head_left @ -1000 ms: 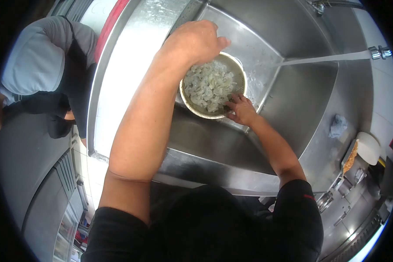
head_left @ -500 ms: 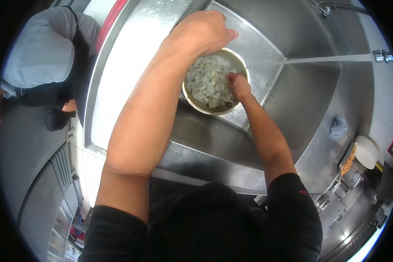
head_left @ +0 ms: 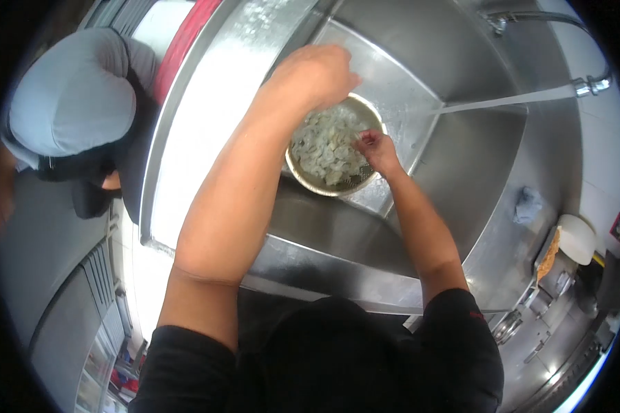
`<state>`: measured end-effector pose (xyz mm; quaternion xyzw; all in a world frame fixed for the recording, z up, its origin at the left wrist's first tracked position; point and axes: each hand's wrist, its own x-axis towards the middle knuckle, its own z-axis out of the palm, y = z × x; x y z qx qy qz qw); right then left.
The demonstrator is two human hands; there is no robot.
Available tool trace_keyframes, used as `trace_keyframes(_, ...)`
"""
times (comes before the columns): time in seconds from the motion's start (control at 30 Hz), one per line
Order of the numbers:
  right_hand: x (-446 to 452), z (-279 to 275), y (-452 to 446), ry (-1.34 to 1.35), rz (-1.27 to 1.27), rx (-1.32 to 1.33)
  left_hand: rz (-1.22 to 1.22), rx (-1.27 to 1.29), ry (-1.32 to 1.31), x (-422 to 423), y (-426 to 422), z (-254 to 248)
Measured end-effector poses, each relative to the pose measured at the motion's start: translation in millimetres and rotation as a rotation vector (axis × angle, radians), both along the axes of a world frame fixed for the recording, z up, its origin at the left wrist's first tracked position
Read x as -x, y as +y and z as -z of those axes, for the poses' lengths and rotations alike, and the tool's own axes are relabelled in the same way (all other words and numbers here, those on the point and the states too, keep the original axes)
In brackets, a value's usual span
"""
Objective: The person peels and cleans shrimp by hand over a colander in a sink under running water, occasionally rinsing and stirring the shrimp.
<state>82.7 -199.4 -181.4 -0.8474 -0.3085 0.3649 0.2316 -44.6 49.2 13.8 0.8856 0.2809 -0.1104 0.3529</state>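
Greyish pieces (head_left: 327, 151) (translucent, heaped), round colander (head_left: 351, 183)

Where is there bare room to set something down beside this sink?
The bright ledge looks bare between left forearm and outer rim, despite glare. A smaller patch: the counter between sink and blue cloth. Crowded: the colander, with pale pieces inside, left hand by its rim, right hand over the pieces.

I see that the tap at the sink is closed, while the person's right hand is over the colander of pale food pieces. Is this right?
No: the tap is open. The head view shows water running from it into the sink, while the right hand is over the colander of pale food pieces.
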Motion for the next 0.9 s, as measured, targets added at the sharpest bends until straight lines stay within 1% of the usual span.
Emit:
trace_keyframes(0.07, 11.3, -33.4, 12.3, 0.383, 0.385, -0.225, 0.147, -0.005, 0.084, -5.1, 0.3, -4.3)
trace_keyframes(0.17, 28.6, -99.0, 32.1, 0.532, 0.571, -0.457, 0.245, 0.185, -0.073, -0.5, -4.5, 3.4)
trace_keyframes(0.3, 34.5, -137.0, 43.0, 0.510, 0.528, -0.633, 0.285, 0.330, -0.200, -2.5, -16.1, 7.9)
trace_keyframes(0.4, 36.9, -154.0, 49.0, 0.399, 0.491, -0.602, 0.283, 0.391, -0.238, -5.7, -17.4, 5.8)
trace_keyframes(0.43, 36.8, -157.2, 48.5, 0.426, 0.497, -0.608, 0.265, 0.390, -0.240, -5.4, -17.9, 5.8)
trace_keyframes(0.57, 31.3, -157.1, 43.0, 0.383, 0.428, -0.625, 0.161, 0.425, -0.257, -6.6, -24.1, -1.7)
trace_keyframes(0.63, 31.0, -157.9, 43.2, 0.376, 0.413, -0.626, 0.118, 0.384, -0.263, -8.6, -28.1, -10.6)
trace_keyframes(0.77, 30.6, -155.0, 41.2, 0.252, 0.333, -0.667, 0.040, 0.389, -0.363, -12.3, -38.7, -16.7)
trace_keyframes(0.83, 27.3, -159.1, 39.6, 0.155, 0.283, -0.661, 0.024, 0.417, -0.402, -13.5, -40.2, -12.6)
trace_keyframes(0.9, 25.0, -162.8, 37.0, 0.133, 0.288, -0.679, 0.013, 0.473, -0.428, -14.8, -40.7, -7.5)
